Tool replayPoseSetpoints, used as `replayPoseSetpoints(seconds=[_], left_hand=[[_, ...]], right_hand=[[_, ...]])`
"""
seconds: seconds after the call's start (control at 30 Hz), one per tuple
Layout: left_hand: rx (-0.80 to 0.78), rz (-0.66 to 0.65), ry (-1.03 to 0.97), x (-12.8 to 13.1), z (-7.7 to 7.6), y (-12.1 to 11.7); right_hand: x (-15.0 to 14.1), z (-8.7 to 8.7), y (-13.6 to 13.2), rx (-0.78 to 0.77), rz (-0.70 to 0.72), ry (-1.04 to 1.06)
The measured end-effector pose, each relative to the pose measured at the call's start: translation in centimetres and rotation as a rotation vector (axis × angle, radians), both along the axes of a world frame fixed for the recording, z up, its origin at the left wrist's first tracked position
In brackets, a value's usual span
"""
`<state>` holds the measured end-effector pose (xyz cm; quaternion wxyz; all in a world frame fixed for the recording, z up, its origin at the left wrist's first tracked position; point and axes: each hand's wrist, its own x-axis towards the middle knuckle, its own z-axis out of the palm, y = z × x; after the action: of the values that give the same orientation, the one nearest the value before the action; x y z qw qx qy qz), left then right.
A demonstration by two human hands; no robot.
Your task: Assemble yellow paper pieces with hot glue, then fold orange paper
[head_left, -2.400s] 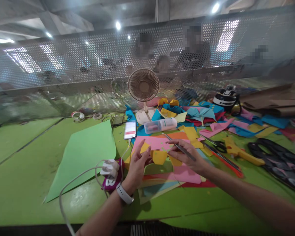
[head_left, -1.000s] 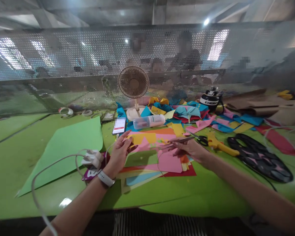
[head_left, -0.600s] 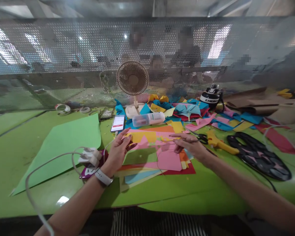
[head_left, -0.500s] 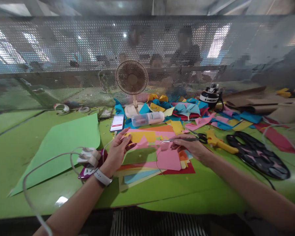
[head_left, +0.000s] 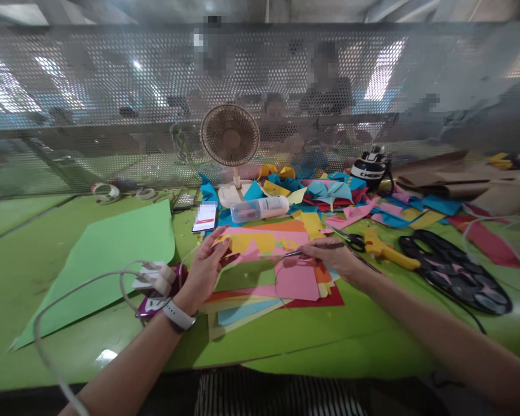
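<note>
Pinched in my left hand [head_left: 204, 267], which wears a white-strapped watch, is the left end of a yellow paper piece [head_left: 252, 245]. Its right end reaches over pink paper, where small yellow and green bits lie. My right hand [head_left: 329, 259] grips dark, slim tweezers [head_left: 293, 253] with the tip pointing left, close to those bits. Whether the tip touches anything is too small to tell. Below both hands lies a stack of coloured sheets, with a pink sheet [head_left: 301, 282] near the top and a blue one [head_left: 249, 312] at the front.
A fan [head_left: 229, 136], a phone [head_left: 205, 217] and a clear bottle [head_left: 260, 209] stand or lie behind the hands. Scissors [head_left: 354, 240], a yellow glue gun [head_left: 387, 249] and a black tray [head_left: 455, 271] lie right. A green sheet [head_left: 112, 260] and a corded power strip [head_left: 153, 303] are left.
My right hand has drawn back from the yellow paper, and the tweezers have swung from pointing up-left to pointing left. My left hand keeps its hold. The view has shifted.
</note>
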<state>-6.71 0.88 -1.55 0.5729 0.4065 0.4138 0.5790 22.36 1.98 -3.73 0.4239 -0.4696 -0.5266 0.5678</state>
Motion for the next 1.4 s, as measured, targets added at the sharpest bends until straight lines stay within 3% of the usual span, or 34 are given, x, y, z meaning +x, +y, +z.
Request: replayPoseSetpoints(seconds=[0.17,1.0,1.4], left_hand=[[-0.002,-0.010,0.000,-0.1,-0.1,0.1],[-0.025,-0.009,0.015,0.1,0.4,-0.3],[-0.021,-0.002,0.009,0.2,0.6,-0.4]], right_hand=[[-0.1,-0.2,0.3,-0.020,-0.030,0.078],[0.3,-1.4,0.9,-0.116,0.006,0.053],[-0.2,-1.0,0.4,-0.037,0.001,0.061]])
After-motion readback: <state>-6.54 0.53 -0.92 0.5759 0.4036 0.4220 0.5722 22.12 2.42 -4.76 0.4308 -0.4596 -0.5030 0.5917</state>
